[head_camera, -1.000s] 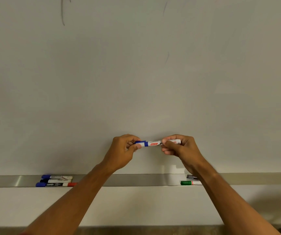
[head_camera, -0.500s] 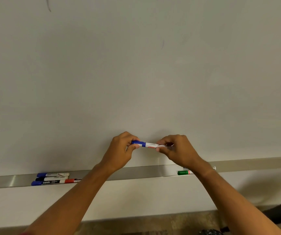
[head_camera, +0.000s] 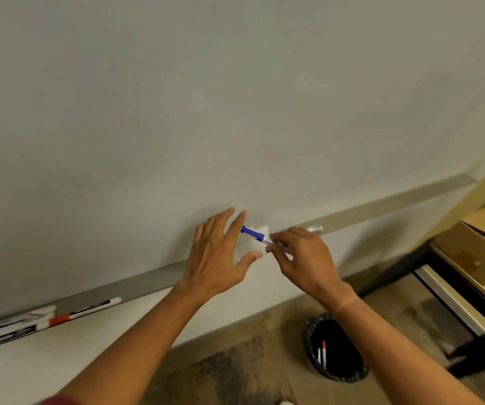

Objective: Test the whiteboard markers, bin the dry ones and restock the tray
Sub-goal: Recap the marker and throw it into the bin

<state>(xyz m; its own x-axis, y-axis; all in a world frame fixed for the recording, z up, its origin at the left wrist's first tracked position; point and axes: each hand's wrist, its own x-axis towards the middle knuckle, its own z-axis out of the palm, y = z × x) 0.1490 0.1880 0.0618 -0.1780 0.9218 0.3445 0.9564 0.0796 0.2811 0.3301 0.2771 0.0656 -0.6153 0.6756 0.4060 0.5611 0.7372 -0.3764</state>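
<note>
Just above the long grey metal whiteboard tray (head_camera: pixel 136 287), the right hand (head_camera: pixel 302 258) pinches a blue-capped white marker (head_camera: pixel 254 234) while the left hand (head_camera: pixel 220 252) spreads its fingers apart beside it.

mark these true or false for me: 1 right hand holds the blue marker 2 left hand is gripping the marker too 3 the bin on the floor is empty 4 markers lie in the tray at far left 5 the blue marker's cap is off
1. True: the right hand pinches the blue marker.
2. False: the left hand is spread open beside it, fingers straight.
3. False: the black bin holds a red-capped marker.
4. True: several markers lie in the tray there.
5. False: the blue cap sits on its end.
</note>
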